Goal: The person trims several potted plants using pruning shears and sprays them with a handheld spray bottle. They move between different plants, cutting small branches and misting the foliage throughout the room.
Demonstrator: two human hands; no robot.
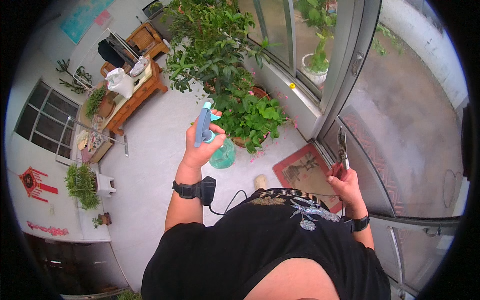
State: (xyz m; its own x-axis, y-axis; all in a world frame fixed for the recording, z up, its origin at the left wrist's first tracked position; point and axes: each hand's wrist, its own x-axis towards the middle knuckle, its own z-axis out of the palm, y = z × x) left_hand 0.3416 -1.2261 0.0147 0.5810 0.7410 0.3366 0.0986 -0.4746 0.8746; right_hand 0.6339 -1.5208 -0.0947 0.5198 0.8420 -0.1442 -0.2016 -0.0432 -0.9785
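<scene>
My left hand (198, 150) grips a spray bottle (222, 155) by its neck, below a grey-blue trigger head (203, 125). The bottle's body is clear green plastic. In my right hand (347, 183) is a pair of pruning shears (342, 146), blades pointing away from me; whether the blades are apart is hard to tell. Just past the bottle stands a potted plant with round green leaves and small pink flowers (258, 116). Taller leafy potted plants (221, 56) rise behind it. The shears are near the glass door, apart from the plants.
A red-bordered doormat (309, 176) lies by the sliding glass door (369, 165) on my right. On the low sill (277, 80) sits a small yellow object (292, 86). To the left are a wooden table (138, 93) with a white bag (120, 82), and a plant on a white stool (105, 183).
</scene>
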